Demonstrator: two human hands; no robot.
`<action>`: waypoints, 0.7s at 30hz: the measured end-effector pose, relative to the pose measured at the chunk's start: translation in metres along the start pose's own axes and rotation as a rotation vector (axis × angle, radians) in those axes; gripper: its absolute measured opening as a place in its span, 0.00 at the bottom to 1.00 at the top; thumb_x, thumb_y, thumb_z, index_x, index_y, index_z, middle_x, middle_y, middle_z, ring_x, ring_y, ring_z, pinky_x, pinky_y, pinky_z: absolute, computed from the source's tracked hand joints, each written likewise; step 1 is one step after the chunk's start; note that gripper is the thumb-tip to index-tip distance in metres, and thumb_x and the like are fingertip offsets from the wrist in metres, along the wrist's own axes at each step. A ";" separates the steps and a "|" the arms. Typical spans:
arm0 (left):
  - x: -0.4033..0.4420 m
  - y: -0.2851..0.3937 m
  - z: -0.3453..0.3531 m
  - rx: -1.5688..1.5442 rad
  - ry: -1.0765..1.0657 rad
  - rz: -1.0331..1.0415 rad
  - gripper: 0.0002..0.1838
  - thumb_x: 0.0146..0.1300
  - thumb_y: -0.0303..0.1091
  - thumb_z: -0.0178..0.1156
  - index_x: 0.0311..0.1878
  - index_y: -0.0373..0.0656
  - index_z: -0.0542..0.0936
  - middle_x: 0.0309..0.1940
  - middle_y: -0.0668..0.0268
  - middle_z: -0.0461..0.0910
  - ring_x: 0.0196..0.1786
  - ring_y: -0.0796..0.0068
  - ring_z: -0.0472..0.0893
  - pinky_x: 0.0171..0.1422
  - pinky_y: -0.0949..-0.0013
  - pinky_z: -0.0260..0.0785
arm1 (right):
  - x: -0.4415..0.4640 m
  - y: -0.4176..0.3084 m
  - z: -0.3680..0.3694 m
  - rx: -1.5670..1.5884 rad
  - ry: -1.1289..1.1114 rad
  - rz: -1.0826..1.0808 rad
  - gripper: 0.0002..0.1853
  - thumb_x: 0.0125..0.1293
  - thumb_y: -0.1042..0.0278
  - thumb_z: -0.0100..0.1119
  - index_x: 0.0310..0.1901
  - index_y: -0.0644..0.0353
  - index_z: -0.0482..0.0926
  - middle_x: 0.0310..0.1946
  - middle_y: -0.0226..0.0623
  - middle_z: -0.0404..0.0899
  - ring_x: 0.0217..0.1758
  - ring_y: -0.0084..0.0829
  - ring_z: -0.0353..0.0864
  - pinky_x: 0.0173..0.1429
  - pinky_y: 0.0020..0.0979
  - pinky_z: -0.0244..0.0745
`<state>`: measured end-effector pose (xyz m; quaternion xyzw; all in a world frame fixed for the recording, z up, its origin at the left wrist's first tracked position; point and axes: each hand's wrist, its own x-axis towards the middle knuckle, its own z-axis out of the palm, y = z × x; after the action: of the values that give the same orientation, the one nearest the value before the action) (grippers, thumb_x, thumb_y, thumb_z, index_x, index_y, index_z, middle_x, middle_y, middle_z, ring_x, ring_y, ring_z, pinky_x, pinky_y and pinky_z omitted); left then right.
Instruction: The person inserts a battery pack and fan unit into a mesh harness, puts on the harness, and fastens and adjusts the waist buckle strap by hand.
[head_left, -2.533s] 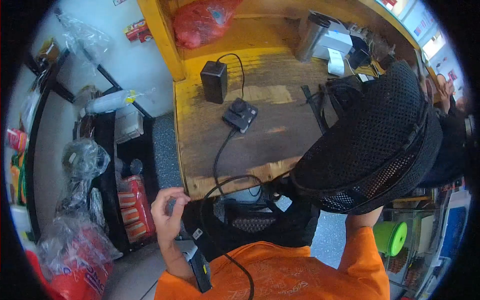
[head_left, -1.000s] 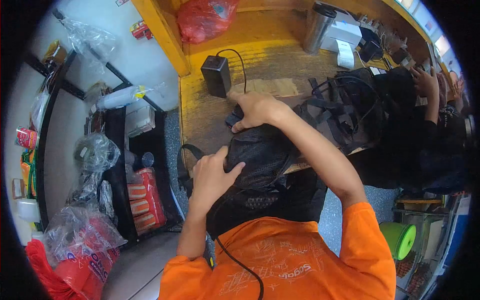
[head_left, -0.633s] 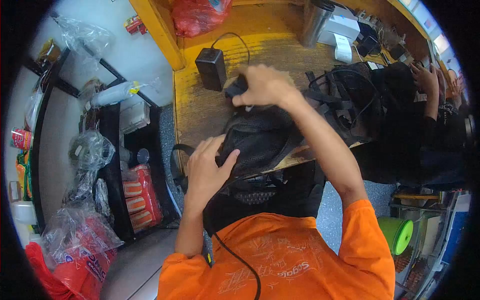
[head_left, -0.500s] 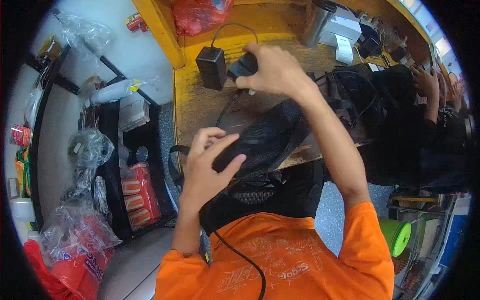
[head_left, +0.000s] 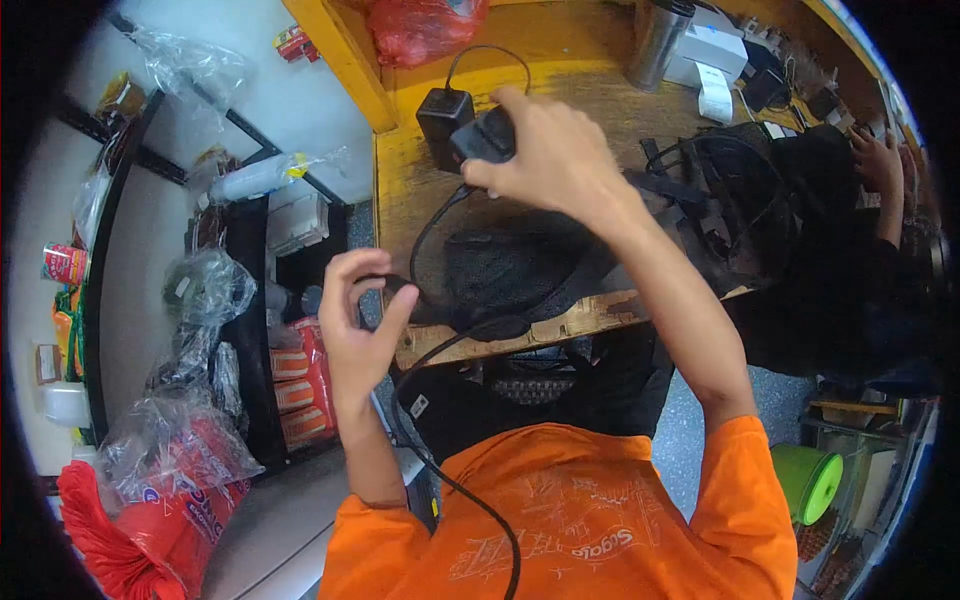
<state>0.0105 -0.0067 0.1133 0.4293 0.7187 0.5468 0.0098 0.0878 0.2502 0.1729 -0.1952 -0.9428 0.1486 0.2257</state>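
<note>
My right hand [head_left: 555,160] is closed around a small black box-shaped device [head_left: 485,138], held over the wooden table [head_left: 400,215]. A dark cable [head_left: 432,222] runs down from it towards my left hand. Beside the device a black power-adapter-like block [head_left: 440,115] stands upright with a thin cord looping from its top. My left hand [head_left: 358,315] is curled at the table's left edge, thumb and fingers around a dark piece that I cannot make out. Between my hands a black mesh bag [head_left: 510,265] lies near the table's front edge.
Black straps and a bag [head_left: 715,190] lie to the right, beside another person's hand [head_left: 878,165]. A metal tumbler [head_left: 660,45] and a white printer [head_left: 708,55] stand at the back. Shelves with plastic-wrapped goods [head_left: 215,290] are at left.
My left hand has moved left off the black mesh bag and curled around a dark piece. The bag now lies flatter. My right hand keeps the device; the view has shifted slightly.
</note>
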 end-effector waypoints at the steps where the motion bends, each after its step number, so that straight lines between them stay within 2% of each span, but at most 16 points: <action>1: -0.003 0.002 -0.003 -0.021 -0.001 0.026 0.18 0.57 0.23 0.71 0.51 0.38 0.79 0.47 0.62 0.81 0.47 0.71 0.82 0.53 0.69 0.75 | 0.000 -0.004 0.004 -0.006 -0.045 0.004 0.37 0.51 0.40 0.72 0.51 0.67 0.79 0.38 0.56 0.86 0.44 0.55 0.87 0.51 0.48 0.82; 2: -0.005 0.004 -0.004 0.013 -0.022 0.032 0.15 0.56 0.22 0.71 0.46 0.36 0.82 0.43 0.61 0.82 0.44 0.72 0.82 0.51 0.70 0.74 | -0.001 -0.008 0.009 -0.011 -0.093 0.007 0.37 0.51 0.40 0.72 0.51 0.67 0.79 0.38 0.55 0.86 0.44 0.54 0.88 0.51 0.47 0.83; 6: -0.009 0.012 -0.006 -0.055 -0.148 0.003 0.14 0.55 0.21 0.71 0.46 0.36 0.83 0.39 0.61 0.83 0.42 0.72 0.82 0.50 0.71 0.74 | -0.004 -0.023 0.028 -0.026 -0.265 -0.006 0.35 0.52 0.40 0.71 0.47 0.68 0.80 0.36 0.53 0.86 0.44 0.50 0.88 0.50 0.45 0.84; 9: -0.008 0.007 -0.001 0.116 -0.072 0.009 0.12 0.58 0.25 0.70 0.46 0.35 0.83 0.45 0.60 0.81 0.46 0.72 0.81 0.54 0.71 0.73 | -0.013 -0.031 0.041 0.025 -0.328 -0.039 0.36 0.50 0.42 0.72 0.49 0.70 0.79 0.34 0.56 0.86 0.42 0.54 0.88 0.49 0.47 0.83; 10: -0.003 0.004 0.001 0.211 -0.045 0.044 0.20 0.56 0.26 0.72 0.53 0.37 0.81 0.43 0.57 0.83 0.46 0.62 0.83 0.51 0.67 0.75 | -0.017 -0.035 0.045 0.025 -0.329 -0.042 0.36 0.50 0.42 0.72 0.48 0.70 0.79 0.34 0.57 0.86 0.42 0.54 0.88 0.49 0.47 0.83; 13: 0.010 0.000 0.011 0.368 -0.122 0.069 0.32 0.54 0.30 0.75 0.63 0.40 0.76 0.47 0.55 0.82 0.49 0.55 0.84 0.54 0.61 0.76 | -0.021 -0.044 0.060 0.030 -0.356 -0.056 0.35 0.50 0.43 0.72 0.46 0.70 0.80 0.33 0.57 0.85 0.42 0.54 0.88 0.49 0.47 0.83; 14: 0.011 -0.015 0.012 0.370 -0.209 0.055 0.44 0.51 0.32 0.77 0.72 0.42 0.68 0.50 0.51 0.81 0.52 0.50 0.83 0.58 0.55 0.75 | -0.023 -0.046 0.065 0.033 -0.369 -0.061 0.34 0.50 0.43 0.71 0.46 0.70 0.80 0.34 0.57 0.85 0.42 0.54 0.88 0.49 0.47 0.83; 17: 0.014 -0.033 0.022 0.194 -0.232 -0.188 0.47 0.50 0.33 0.78 0.74 0.42 0.66 0.52 0.48 0.81 0.53 0.51 0.83 0.59 0.54 0.75 | -0.025 -0.048 0.078 0.045 -0.359 -0.065 0.33 0.50 0.43 0.71 0.44 0.71 0.80 0.34 0.57 0.85 0.42 0.55 0.88 0.49 0.47 0.83; 18: 0.016 -0.040 0.022 0.221 -0.249 -0.158 0.55 0.46 0.29 0.80 0.78 0.45 0.60 0.56 0.50 0.79 0.54 0.61 0.83 0.60 0.60 0.76 | -0.025 -0.047 0.080 0.049 -0.362 -0.059 0.34 0.51 0.43 0.70 0.44 0.71 0.80 0.34 0.57 0.85 0.42 0.55 0.88 0.49 0.47 0.83; 21: 0.019 -0.048 0.026 0.244 -0.232 -0.161 0.56 0.44 0.30 0.81 0.78 0.46 0.60 0.54 0.51 0.80 0.53 0.61 0.83 0.59 0.60 0.77 | -0.027 -0.044 0.086 0.061 -0.371 -0.049 0.35 0.51 0.42 0.70 0.46 0.71 0.80 0.34 0.57 0.85 0.42 0.55 0.88 0.49 0.47 0.83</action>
<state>-0.0173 0.0238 0.0734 0.4284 0.8059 0.3999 0.0844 0.0551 0.1830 0.1056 -0.1346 -0.9677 0.2051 0.0576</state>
